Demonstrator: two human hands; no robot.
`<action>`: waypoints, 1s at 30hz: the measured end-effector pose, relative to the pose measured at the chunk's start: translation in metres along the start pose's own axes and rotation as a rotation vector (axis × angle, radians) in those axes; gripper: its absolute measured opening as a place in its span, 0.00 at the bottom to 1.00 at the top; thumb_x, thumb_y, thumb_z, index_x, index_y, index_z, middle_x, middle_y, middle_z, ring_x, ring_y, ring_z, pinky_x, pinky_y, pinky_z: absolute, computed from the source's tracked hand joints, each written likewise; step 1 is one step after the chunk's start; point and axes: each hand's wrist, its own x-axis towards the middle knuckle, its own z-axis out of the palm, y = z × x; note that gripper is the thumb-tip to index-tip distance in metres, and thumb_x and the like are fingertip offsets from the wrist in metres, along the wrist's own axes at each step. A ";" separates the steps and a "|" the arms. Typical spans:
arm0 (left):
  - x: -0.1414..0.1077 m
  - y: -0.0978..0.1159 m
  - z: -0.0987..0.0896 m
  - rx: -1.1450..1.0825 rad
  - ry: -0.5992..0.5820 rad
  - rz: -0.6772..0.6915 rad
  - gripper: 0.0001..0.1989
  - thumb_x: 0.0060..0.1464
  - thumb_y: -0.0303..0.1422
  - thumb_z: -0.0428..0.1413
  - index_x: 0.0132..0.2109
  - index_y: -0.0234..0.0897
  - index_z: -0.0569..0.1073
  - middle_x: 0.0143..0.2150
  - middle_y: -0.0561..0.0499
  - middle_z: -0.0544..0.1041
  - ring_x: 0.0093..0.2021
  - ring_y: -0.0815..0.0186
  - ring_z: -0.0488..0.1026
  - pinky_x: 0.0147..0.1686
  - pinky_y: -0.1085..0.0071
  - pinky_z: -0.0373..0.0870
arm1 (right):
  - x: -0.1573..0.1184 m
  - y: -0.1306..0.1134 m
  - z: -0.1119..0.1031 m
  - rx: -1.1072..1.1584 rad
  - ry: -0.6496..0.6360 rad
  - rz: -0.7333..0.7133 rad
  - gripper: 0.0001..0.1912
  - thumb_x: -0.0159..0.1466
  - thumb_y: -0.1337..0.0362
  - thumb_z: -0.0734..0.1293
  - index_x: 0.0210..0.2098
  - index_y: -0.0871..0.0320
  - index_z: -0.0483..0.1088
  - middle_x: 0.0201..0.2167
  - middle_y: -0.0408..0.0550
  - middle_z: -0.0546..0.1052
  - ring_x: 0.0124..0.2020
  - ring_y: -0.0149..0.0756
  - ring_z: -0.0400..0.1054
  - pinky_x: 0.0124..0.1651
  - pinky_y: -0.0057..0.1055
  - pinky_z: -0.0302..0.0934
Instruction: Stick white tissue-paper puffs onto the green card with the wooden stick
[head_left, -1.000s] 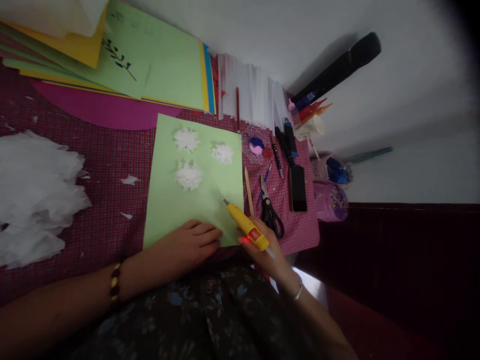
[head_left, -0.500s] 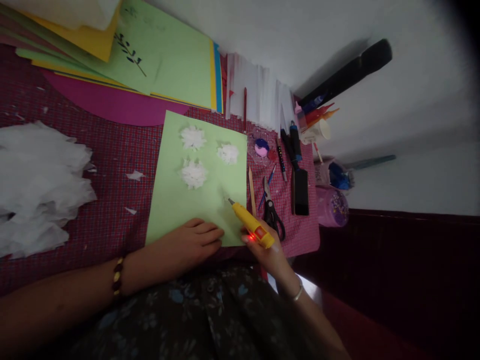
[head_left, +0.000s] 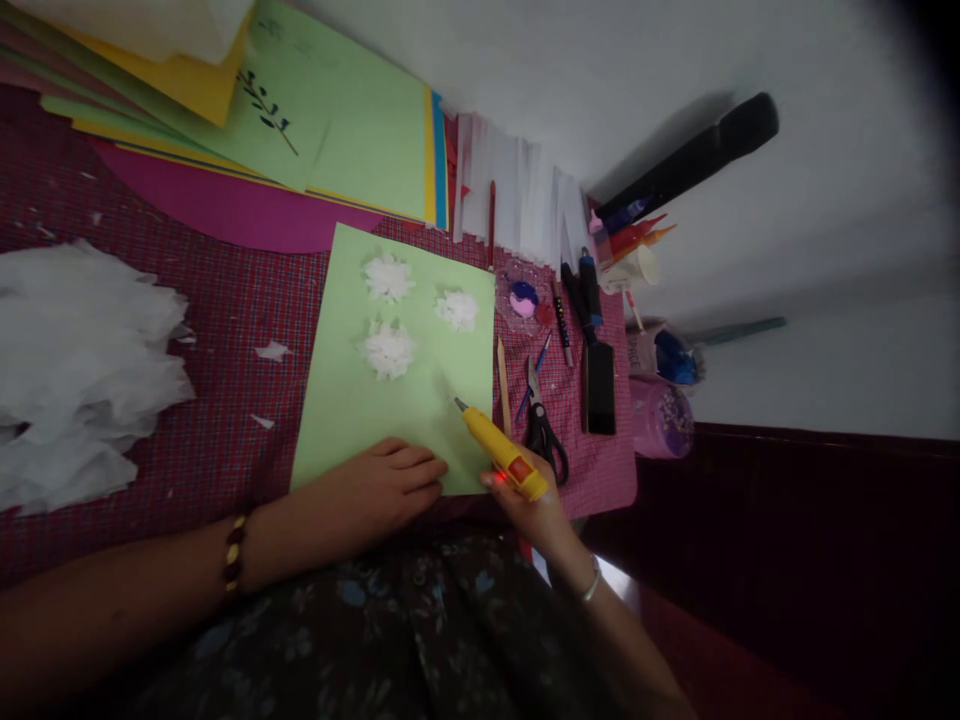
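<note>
The yellow glue gun (head_left: 502, 455) is over the lower right part of the light green sheet (head_left: 420, 410), its long axis slanting across the view from the right hand (head_left: 536, 505) at lower right up to the metal nozzle (head_left: 459, 404) at upper left. The nozzle points away from the person and leftward, toward the three white paper flowers (head_left: 390, 348) on the sheet. The right hand is closed around the rear of the tool, a red light (head_left: 501, 478) glowing beside the thumb. The left hand (head_left: 382, 485) lies palm down across the sheet's near edge, fingers extended and close together, pinching nothing visible. Just right of the sheet lie a wooden stick (head_left: 503, 385), a blue brush (head_left: 534, 376) and black-handled scissors (head_left: 546, 430), the scissors' loops near the right hand. The handle and trigger of the glue gun are hidden by the right hand, and most of that hand's fingers are out of sight behind the yellow body. Whether the nozzle touches the sheet or hovers above it cannot be told. The left hand covers part of the sheet's near edge. The white paper pile (head_left: 82, 370) is cut off at the left border, the stack of colored paper (head_left: 352, 120) at the top left, and small dark marks on its upper green sheet are too blurred to make out.
</note>
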 end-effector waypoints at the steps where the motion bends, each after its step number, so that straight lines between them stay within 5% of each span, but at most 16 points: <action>1: 0.000 0.000 0.000 -0.001 0.003 0.001 0.09 0.62 0.31 0.55 0.49 0.38 0.72 0.54 0.49 0.75 0.52 0.61 0.69 0.49 0.64 0.61 | 0.000 -0.002 -0.001 -0.001 -0.018 0.008 0.08 0.60 0.62 0.69 0.29 0.56 0.66 0.25 0.41 0.67 0.26 0.31 0.61 0.30 0.29 0.59; 9: 0.000 0.000 0.001 -0.016 0.004 -0.005 0.08 0.61 0.31 0.56 0.48 0.38 0.72 0.53 0.49 0.75 0.52 0.61 0.69 0.49 0.65 0.61 | 0.004 -0.019 -0.006 0.039 -0.069 -0.107 0.11 0.59 0.65 0.70 0.41 0.56 0.69 0.39 0.48 0.73 0.39 0.38 0.68 0.42 0.32 0.63; 18: -0.001 0.000 0.000 -0.005 -0.017 -0.002 0.09 0.63 0.31 0.54 0.50 0.38 0.71 0.54 0.48 0.75 0.52 0.60 0.70 0.49 0.64 0.62 | -0.001 0.003 0.000 0.032 0.036 -0.014 0.05 0.61 0.64 0.68 0.31 0.56 0.67 0.27 0.42 0.70 0.28 0.32 0.63 0.33 0.29 0.60; 27: 0.000 0.000 0.000 -0.017 -0.003 0.001 0.09 0.62 0.31 0.55 0.50 0.38 0.71 0.54 0.48 0.75 0.52 0.60 0.69 0.49 0.64 0.61 | 0.003 -0.015 -0.005 0.102 -0.056 -0.036 0.08 0.63 0.62 0.68 0.42 0.55 0.70 0.38 0.48 0.74 0.40 0.37 0.69 0.45 0.32 0.63; 30: 0.000 0.000 -0.001 -0.014 0.007 -0.004 0.09 0.62 0.31 0.55 0.49 0.38 0.72 0.54 0.49 0.75 0.52 0.61 0.69 0.49 0.64 0.61 | 0.002 -0.013 -0.003 0.101 -0.042 -0.012 0.06 0.63 0.61 0.68 0.39 0.56 0.70 0.37 0.47 0.74 0.38 0.36 0.69 0.42 0.31 0.64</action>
